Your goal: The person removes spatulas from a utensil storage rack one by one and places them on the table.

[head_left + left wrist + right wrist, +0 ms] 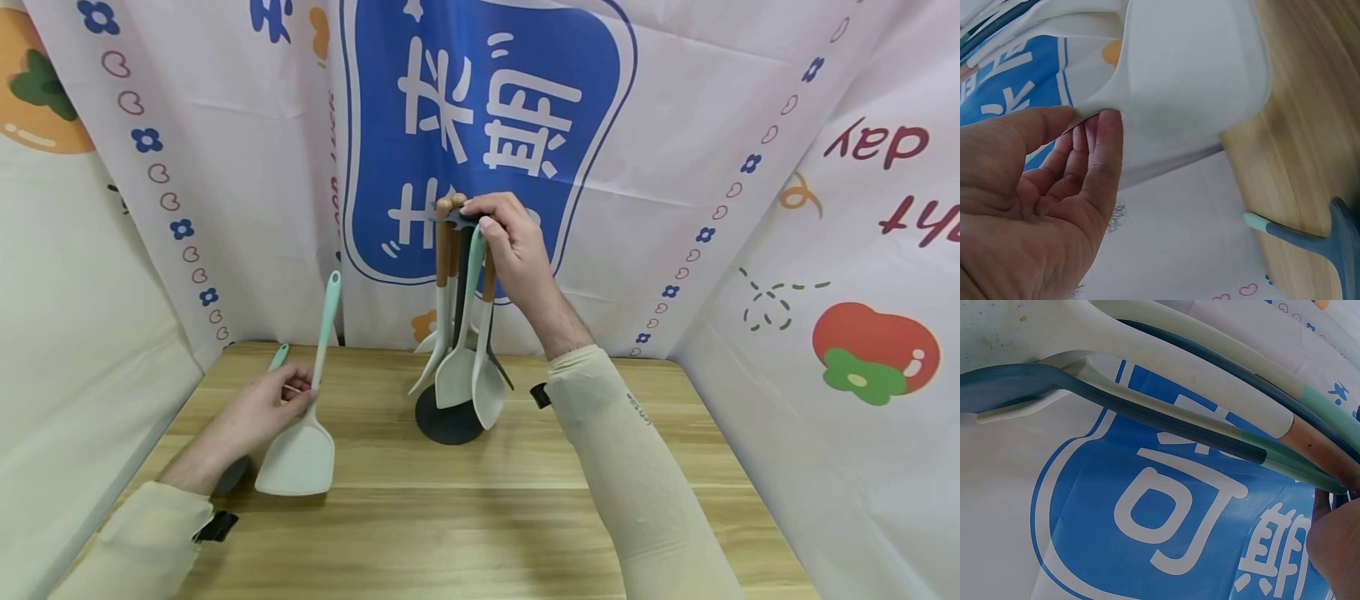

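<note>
White flat-bladed turner with mint-green handle (296, 462): left of a black utensil stand with round base (450, 427), blade low, handle raised at a tilt; whether touching the wood-grain table (397, 525), cannot tell. Left grip (266, 408): thumb and fingertips clamped on the turner's narrow neck. Likely fault: blade swinging round, from so slim a pinch beside a wide head.

Stand: upright on the table, well loaded. Right grip (517, 242): fingers bent at the top of the stand, over the nearest handle end; clamped or merely resting, cannot tell. Likely fault: tipping, from a sideways pull high above a small foot.

White-headed utensil with mint-green handle (456, 379) and white spoon with brown wooden handle (489, 396): hanging at the front, heads crowded together. Likely fault: one knocked loose, from a nudge to the other.

Dark slate utensil with mint-green tip (1300, 240): lying on the table, partly hidden behind the left grip. Likely fault: dragging along, from a catch on the pale left sleeve (142, 533).
</note>
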Demonstrator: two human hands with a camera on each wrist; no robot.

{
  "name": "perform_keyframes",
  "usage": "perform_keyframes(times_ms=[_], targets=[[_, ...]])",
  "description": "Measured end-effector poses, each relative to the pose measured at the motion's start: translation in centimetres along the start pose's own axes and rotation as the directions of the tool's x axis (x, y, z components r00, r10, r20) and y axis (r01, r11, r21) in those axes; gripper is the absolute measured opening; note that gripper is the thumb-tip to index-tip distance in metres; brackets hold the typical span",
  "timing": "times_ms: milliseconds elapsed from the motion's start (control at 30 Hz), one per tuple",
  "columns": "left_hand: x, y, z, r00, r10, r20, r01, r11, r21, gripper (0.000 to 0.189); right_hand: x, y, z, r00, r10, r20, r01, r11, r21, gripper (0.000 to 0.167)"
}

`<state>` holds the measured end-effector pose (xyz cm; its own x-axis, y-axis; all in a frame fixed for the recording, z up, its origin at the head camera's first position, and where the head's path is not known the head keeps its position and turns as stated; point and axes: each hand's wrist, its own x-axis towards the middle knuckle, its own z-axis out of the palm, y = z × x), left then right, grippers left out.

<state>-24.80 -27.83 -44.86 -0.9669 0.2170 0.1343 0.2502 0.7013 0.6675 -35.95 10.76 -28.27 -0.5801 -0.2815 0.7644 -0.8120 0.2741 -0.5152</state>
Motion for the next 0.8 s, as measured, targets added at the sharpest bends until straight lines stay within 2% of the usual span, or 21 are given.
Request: perform_keyframes(times_ms=[167,400,800], targets=[[0.0,-1.2,-0.4,0.999,-0.019,0.049,0.019,1.000,0.003,0.018,0.0,0.0,0.1,1.000,0.005,-0.002,-0.005,1.000,-0.004,0.045],[0.2,-2.6,-0.7,0.990,-0.080,0.120,0.087,0.995,-0.049,0.020,-0.1,0.0,0.1,1.000,0.003,0.001,-0.003,1.000,-0.007,0.045],[0.9,-4.2,-0.6,0.973,-0.130,0.189,0.141,0.989,-0.042,0.022,0.0,-0.1,0.1,1.000,0.002,0.001,-0.002,1.000,-0.011,0.045]])
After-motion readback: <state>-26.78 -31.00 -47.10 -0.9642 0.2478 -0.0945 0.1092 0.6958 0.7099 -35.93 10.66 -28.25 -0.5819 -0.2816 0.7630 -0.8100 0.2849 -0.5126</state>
